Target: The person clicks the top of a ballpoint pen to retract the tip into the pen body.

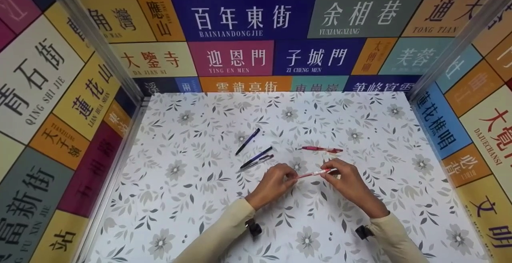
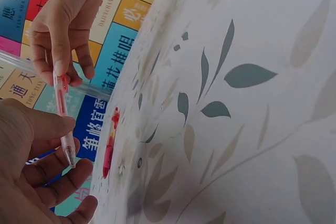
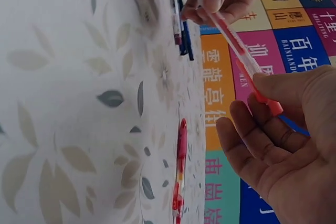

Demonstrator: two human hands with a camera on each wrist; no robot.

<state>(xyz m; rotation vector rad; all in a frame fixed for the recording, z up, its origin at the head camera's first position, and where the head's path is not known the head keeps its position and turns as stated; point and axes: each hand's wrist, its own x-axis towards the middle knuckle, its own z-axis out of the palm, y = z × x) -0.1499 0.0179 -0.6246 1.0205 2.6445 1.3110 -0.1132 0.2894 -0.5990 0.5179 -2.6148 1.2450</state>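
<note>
A slim clear pen with red inside and a red clip end spans the gap between both hands, above the table. My left hand pinches it near the pointed, clear tip, between thumb and fingers. At the other end, my right hand holds the red clip end with thumb and fingertips. The right wrist view shows the pen's barrel slanting from one hand to the other. Just beyond the hands, a second red pen lies on the patterned tabletop.
To the left of the red pen lie a dark blue pen, another dark blue pen and a clear pen with dark parts, all slanted alike. Panels with printed signs stand around the table's back and sides.
</note>
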